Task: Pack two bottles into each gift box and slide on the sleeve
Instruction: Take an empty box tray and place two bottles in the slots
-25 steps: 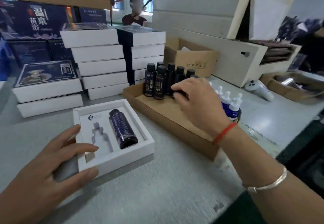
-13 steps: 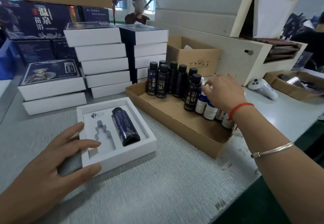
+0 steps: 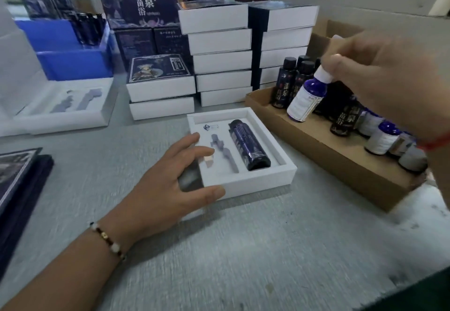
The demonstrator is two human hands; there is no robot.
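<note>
A white gift box (image 3: 263,179) lies open on the grey table. A dark bottle (image 3: 248,144) fills its right slot; the dropper-shaped left slot (image 3: 225,151) holds nothing. My left hand (image 3: 170,184) rests on the box's left edge, fingers spread and straight over the insert. My right hand (image 3: 379,77) pinches the white cap of a small blue dropper bottle (image 3: 305,97), which hangs tilted above the cardboard tray (image 3: 323,150). Several dark bottles (image 3: 291,79) and several blue dropper bottles (image 3: 384,140) stand in that tray.
Stacks of sleeved white boxes (image 3: 219,52) rise behind the gift box. Another open white box (image 3: 65,106) lies at far left, before a blue bin (image 3: 68,50). Dark sleeves (image 3: 17,189) lie flat at the left edge. A person sits far back.
My right hand has lifted a blue dropper bottle out of the tray by its cap. The view has swung left. My left hand stays on the box.
</note>
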